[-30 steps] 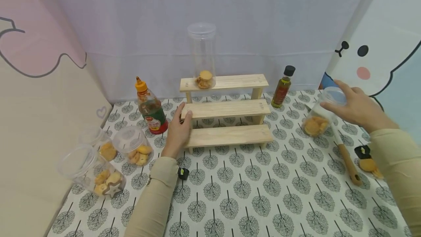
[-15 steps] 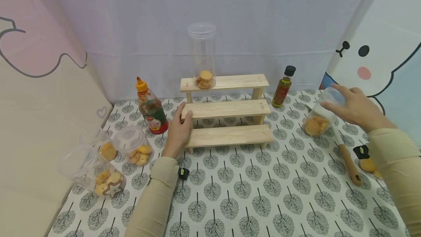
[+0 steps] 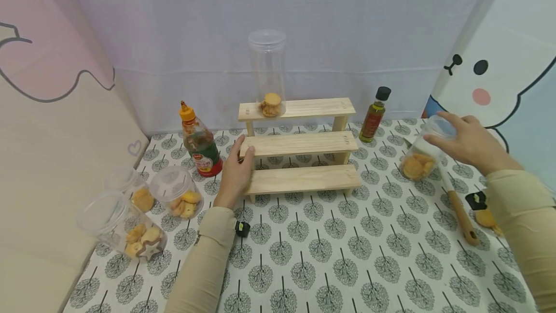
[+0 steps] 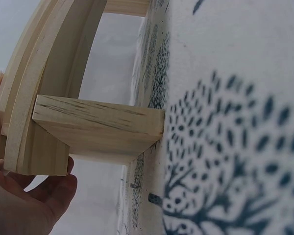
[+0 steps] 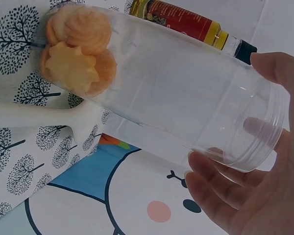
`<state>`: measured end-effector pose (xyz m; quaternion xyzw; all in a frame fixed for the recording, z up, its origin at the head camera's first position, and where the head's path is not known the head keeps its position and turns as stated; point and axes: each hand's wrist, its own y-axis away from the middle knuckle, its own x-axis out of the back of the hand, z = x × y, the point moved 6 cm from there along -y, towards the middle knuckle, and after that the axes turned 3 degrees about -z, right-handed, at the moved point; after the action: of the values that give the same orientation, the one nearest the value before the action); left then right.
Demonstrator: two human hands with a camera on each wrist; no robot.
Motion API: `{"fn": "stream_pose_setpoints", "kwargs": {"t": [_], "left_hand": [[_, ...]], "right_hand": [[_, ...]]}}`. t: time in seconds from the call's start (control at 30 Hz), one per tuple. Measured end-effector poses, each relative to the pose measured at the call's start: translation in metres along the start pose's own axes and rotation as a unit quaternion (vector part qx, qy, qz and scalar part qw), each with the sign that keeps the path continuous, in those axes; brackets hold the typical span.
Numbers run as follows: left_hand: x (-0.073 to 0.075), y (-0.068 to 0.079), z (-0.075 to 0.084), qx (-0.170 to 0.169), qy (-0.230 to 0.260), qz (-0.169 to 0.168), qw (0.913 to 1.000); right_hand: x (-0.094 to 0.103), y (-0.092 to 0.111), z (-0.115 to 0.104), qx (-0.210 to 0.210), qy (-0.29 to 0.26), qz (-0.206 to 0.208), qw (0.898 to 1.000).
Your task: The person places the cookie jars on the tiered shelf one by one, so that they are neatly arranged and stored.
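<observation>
My left hand (image 3: 236, 173) grips the left end of the middle step of a wooden three-step rack (image 3: 299, 144). The left wrist view shows the thumb and fingers (image 4: 59, 196) around the plank's end. Over on the right, my right hand (image 3: 471, 141) holds a tall clear jar (image 3: 427, 146) near its lid, thumb on one side and fingers on the other. Several round cookies (image 5: 81, 51) lie in the bottom of this jar. Another tall clear jar (image 3: 267, 69) with cookies stands upright on the left of the rack's top step.
Left of the rack stands a sauce bottle (image 3: 201, 151) with an orange cap. Clear cookie jars (image 3: 173, 190) cluster at the far left. An oil bottle (image 3: 372, 117) stands right of the rack. A spatula (image 3: 460, 214) with a wooden handle lies beside the held jar.
My right hand and sleeve have shifted very slightly left and down at the jar's top. The left hand and the rack stay in place.
</observation>
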<state>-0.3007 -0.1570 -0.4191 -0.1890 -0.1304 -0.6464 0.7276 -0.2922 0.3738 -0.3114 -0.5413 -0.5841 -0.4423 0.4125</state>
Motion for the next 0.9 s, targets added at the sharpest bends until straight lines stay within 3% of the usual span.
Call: {"fn": "stream_pose_setpoints", "kwargs": {"t": [0.5, 0.9], "left_hand": [[0.001, 0.000, 0.001, 0.009, -0.005, 0.002, 0.9999], [0.001, 0.000, 0.001, 0.001, -0.009, -0.001, 1.0000]], "right_hand": [[0.001, 0.000, -0.001, -0.008, -0.002, 0.001, 1.000], [0.014, -0.001, -0.014, 0.016, 0.005, 0.039, 0.999]]}}
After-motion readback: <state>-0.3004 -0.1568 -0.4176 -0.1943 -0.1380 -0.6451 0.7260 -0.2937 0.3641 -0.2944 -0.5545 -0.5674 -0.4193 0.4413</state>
